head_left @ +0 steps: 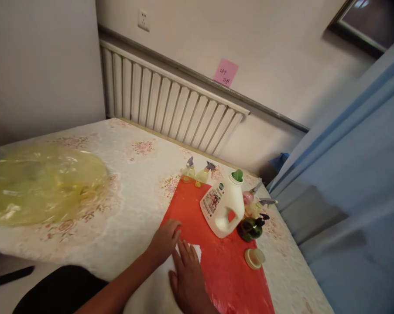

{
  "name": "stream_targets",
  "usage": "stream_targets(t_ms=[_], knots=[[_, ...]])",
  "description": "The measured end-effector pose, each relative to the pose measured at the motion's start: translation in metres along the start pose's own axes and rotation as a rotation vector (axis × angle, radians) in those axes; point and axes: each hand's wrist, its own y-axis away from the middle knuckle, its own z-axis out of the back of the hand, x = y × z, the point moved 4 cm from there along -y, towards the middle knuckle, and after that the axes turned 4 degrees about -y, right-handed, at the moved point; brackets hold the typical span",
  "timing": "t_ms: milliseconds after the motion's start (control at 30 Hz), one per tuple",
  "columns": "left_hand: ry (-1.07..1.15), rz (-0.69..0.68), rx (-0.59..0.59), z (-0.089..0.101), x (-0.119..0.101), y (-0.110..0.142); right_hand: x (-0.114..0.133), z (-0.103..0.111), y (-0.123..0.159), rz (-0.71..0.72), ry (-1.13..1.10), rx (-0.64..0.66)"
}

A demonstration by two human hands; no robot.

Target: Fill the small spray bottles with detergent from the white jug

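My left hand point(166, 239) is over the near edge of a red plastic sheet point(223, 279). Its fingers are curled together, and whatever may be in them is hidden. Beside it my right hand point(190, 274) lies with its fingers stretched out, over a white sheet or cloth point(197, 250) that is mostly covered. Beyond both hands, a white detergent jug point(224, 205) with a handle and a picture label stands on the red sheet. Its mouth is uncapped, with something green point(238, 175) in it. A pale round cap point(254, 258) lies at the sheet's right edge.
Behind the jug stand two clear spray bottles point(201, 175). Right of it are a pink bottle point(248, 197), a yellowish spray bottle point(256, 208) and a dark green bottle point(249, 230). A yellow plastic bag point(46, 183) covers the table's left. A blue curtain point(354, 192) hangs at right.
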Motion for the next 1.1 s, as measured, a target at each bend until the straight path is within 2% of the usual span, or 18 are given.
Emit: stream_targets(t_ms=[167,300,367,433,467,500,600,700,800,867,967,1100], knots=[[0.193,0.037,0.065,-0.023,0.023,-0.009,-0.008,-0.014,-0.001,0.050,0.047,-0.019],[0.250,0.055,0.059,-0.028,0.032,-0.008,-0.017,-0.021,0.003,0.114,0.039,-0.099],[0.277,0.076,0.070,-0.027,0.032,-0.008,-0.020,-0.016,0.001,0.150,0.002,-0.098],[0.280,0.094,0.080,-0.024,0.032,-0.008,-0.023,-0.001,-0.011,0.111,-0.081,-0.071],[0.277,0.094,0.083,-0.023,0.031,-0.008,-0.025,0.010,-0.021,0.052,-0.133,-0.067],[0.274,0.089,0.082,-0.021,0.031,-0.008,-0.030,0.024,-0.036,-0.070,-0.183,-0.094],[0.283,0.067,0.072,-0.018,0.030,-0.007,-0.045,0.069,-0.096,-0.332,-0.208,-0.302],[0.290,0.086,0.081,-0.017,0.030,-0.006,-0.067,0.094,-0.173,-0.427,-0.200,-0.349],[0.268,0.104,0.110,-0.016,0.030,-0.004,-0.094,0.100,-0.239,-0.475,-0.163,-0.365],[0.256,0.101,0.129,-0.015,0.030,-0.003,-0.109,0.099,-0.272,-0.493,-0.122,-0.364],[0.261,0.115,0.148,-0.013,0.031,-0.003,-0.125,0.097,-0.307,-0.509,-0.052,-0.348],[0.281,0.137,0.169,-0.012,0.032,-0.003,-0.139,0.093,-0.336,-0.512,0.023,-0.289]])
